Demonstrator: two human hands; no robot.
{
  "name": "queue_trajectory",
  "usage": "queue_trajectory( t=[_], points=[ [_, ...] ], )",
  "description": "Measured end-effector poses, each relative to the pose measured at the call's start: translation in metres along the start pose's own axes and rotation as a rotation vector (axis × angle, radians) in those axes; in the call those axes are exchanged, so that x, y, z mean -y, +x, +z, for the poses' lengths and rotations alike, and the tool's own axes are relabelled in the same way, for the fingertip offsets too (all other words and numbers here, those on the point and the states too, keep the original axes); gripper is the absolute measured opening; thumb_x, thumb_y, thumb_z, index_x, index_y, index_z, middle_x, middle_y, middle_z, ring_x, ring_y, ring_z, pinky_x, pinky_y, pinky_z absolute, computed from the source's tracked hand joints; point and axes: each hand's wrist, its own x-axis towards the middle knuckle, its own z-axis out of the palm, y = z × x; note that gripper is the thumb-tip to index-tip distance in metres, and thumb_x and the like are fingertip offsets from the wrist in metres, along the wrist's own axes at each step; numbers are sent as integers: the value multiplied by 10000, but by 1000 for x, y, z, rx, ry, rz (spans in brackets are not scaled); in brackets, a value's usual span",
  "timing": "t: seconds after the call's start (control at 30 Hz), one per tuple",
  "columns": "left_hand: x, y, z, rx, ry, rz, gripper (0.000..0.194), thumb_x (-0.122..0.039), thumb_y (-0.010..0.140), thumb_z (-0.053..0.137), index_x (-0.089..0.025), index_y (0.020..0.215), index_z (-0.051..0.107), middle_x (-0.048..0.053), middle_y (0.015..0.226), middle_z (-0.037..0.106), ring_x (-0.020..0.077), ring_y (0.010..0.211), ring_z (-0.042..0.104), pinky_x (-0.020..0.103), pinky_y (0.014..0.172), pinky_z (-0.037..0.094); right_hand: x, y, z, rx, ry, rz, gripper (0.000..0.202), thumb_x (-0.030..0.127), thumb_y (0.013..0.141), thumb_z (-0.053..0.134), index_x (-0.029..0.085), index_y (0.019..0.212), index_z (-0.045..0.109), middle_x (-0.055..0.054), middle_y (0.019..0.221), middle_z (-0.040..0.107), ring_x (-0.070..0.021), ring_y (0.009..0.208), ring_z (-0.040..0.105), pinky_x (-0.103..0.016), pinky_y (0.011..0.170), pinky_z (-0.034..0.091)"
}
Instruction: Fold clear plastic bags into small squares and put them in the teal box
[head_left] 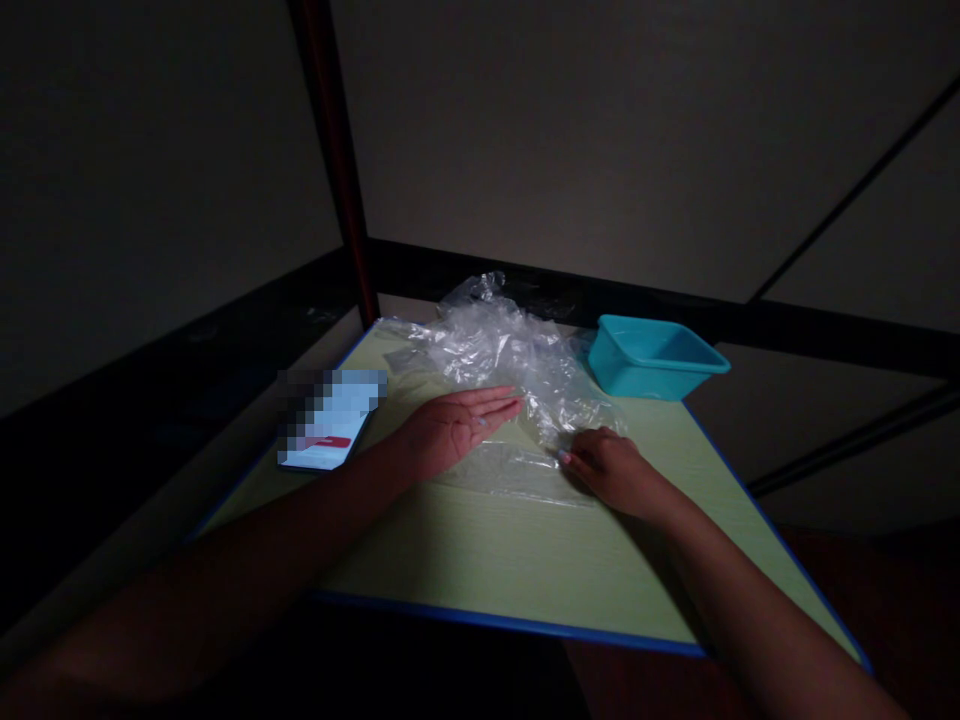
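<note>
Crumpled clear plastic bags (499,345) are heaped over the far half of the table. A flattened clear plastic bag (517,475) lies closer to me, in front of the heap. With fingers stretched out together and the palm turned partly up, my left hand (454,430) is over the left part of this flat bag. It grips nothing, and whether it touches the plastic I cannot tell. My right hand (611,470) has its fingers curled at the flat bag's right end, thumb and fingertips closed on the plastic. The palm of that hand is hidden.
A turquoise plastic basket (637,378) stands at the table's far right corner. On the left lies a phone (322,455) with its screen lit. The pale green table (480,560) has a blue edge. Walls close in behind and to the left, and the room is dim.
</note>
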Motion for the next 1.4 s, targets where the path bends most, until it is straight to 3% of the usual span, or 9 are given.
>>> queue_trajectory(
  t=[0.3,0.47,0.67,0.93,1.07,1.23,1.4],
  points=[
    [0,0,-3,-30,32,-17,422,-79,767,484,-119,1170,601,128,1266,604,240,1280,465,397,1143,202,-1,0,2,-12,12,0,273,347,900,456,180,738,599,-83,791,630,-198,772,545,-300,708,361],
    [0,2,-3,-89,-3,-14,518,8,675,501,-117,1169,597,146,1363,521,265,1323,403,440,1140,192,-2,0,2,-7,0,-4,280,349,907,446,179,738,592,-80,785,627,-197,770,536,-303,707,359],
    [0,1,5,-137,62,-10,556,63,618,525,-115,1133,638,139,1419,456,272,1365,321,393,1158,150,-2,0,2,-9,2,-11,270,338,905,450,177,748,600,-81,786,632,-202,763,531,-313,699,358],
    [-1,2,18,-297,-21,25,197,-109,798,589,-72,964,687,156,1223,632,255,1190,554,361,1118,301,0,0,0,8,-4,-1,272,336,913,446,176,752,595,-79,792,629,-208,787,534,-316,711,359],
    [-1,3,13,-269,-9,13,209,-133,837,550,-81,996,675,142,1234,628,246,1201,546,362,1124,292,0,0,0,8,-7,6,274,345,912,449,176,750,590,-82,796,627,-208,790,532,-315,712,358],
    [0,2,5,-132,14,19,283,-99,824,543,-138,1084,648,106,1144,682,219,1168,575,382,1135,249,0,-1,0,8,14,10,266,342,909,454,175,757,594,-85,806,629,-205,799,536,-312,723,361],
    [-3,0,12,-146,29,14,361,-113,789,596,-160,1147,597,115,1094,694,248,1100,618,442,1115,243,0,-1,-1,11,16,-4,252,323,905,459,177,753,599,-79,789,629,-199,775,530,-306,703,355]
  ],
)
